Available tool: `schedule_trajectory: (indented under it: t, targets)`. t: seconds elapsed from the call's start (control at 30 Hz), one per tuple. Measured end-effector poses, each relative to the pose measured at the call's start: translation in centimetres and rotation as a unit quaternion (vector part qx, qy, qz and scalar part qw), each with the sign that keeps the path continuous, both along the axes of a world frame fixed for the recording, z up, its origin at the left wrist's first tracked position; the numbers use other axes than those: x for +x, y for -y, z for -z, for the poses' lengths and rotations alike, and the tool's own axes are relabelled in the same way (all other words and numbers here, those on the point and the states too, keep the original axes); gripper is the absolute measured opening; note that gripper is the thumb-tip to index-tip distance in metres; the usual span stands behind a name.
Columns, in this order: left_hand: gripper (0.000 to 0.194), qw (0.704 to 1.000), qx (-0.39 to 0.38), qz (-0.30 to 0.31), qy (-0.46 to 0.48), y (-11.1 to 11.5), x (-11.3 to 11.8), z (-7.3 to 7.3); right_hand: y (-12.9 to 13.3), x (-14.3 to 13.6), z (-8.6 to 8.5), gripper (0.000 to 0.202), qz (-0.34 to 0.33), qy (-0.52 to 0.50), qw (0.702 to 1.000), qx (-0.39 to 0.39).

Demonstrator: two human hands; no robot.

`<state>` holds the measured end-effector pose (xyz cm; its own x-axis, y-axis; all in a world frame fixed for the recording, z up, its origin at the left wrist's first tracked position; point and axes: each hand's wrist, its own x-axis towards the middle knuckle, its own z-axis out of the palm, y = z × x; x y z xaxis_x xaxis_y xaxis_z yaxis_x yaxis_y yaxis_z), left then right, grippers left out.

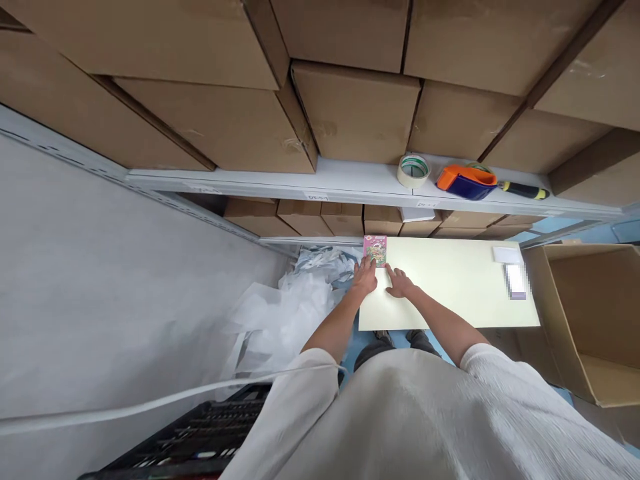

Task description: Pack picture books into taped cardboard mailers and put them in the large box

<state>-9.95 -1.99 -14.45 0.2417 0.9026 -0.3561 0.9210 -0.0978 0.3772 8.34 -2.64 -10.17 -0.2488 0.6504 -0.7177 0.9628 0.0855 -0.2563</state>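
Observation:
A small pink booklet or packet with a colourful printed picture (375,248) lies flat at the far left corner of the pale yellow tabletop (450,287). My left hand (366,275) rests with its fingers stretched over the lower left part of the booklet, pressing on it rather than gripping it. At its lower right corner, the extended index finger of my right hand (399,283) touches or nearly touches the edge. The thumb of that hand is spread apart, and nothing shows in the palm.
Cardboard boxes (355,113) fill the shelves ahead. A tape roll (414,171), an orange-and-blue tape dispenser (467,182) and a black-and-yellow handled tool (524,190) lie on the shelf edge. White plastic wrapping (300,307) heaps at left; an open carton (590,313) stands at right.

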Motion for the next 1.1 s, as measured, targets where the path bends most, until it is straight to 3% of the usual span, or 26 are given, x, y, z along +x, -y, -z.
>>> schedule_trajectory:
  t: [0.2, 0.3, 0.37, 0.43, 0.53, 0.67, 0.77, 0.87, 1.1]
  targets:
    - [0.076, 0.999, 0.016, 0.022, 0.030, 2.4, 3.0, -2.1, 3.7, 8.0, -0.6, 0.085, 0.077, -0.084, 0.992, 0.055]
    - [0.074, 0.998, 0.022, 0.037, 0.054, 2.6, 5.6, -3.8, 4.2, 13.2, -1.7, 0.069, 0.117, -0.109, 0.975, 0.152]
    - [0.074, 0.996, 0.028, 0.046, 0.072, 2.6, 7.4, -5.2, 3.6, 16.7, -3.5, 0.059, 0.142, -0.134, 0.952, 0.237]
    - [0.073, 0.994, 0.032, 0.052, 0.089, 2.4, 9.3, -6.6, 2.3, 20.0, -6.4, 0.051, 0.166, -0.157, 0.916, 0.330]
    - [0.070, 0.991, 0.039, 0.056, 0.112, 2.3, 12.5, -8.6, -0.8, 24.5, -12.5, 0.044, 0.178, -0.151, 0.869, 0.437]
    - [0.068, 0.988, 0.049, 0.052, 0.139, 2.7, 17.1, -10.4, -6.1, 29.8, -20.6, 0.044, 0.181, -0.083, 0.839, 0.506]
    - [0.065, 0.985, 0.052, 0.039, 0.160, 3.4, 20.5, -10.9, -10.2, 33.1, -24.2, 0.045, 0.134, -0.080, 0.829, 0.537]
    - [0.063, 0.983, 0.050, 0.023, 0.175, 4.3, 23.4, -10.9, -13.8, 35.4, -25.4, 0.045, 0.115, -0.073, 0.838, 0.528]
    - [0.060, 0.980, 0.041, -0.037, 0.193, 7.6, 27.8, -10.0, -18.2, 37.8, -24.5, 0.041, 0.098, -0.068, 0.862, 0.493]
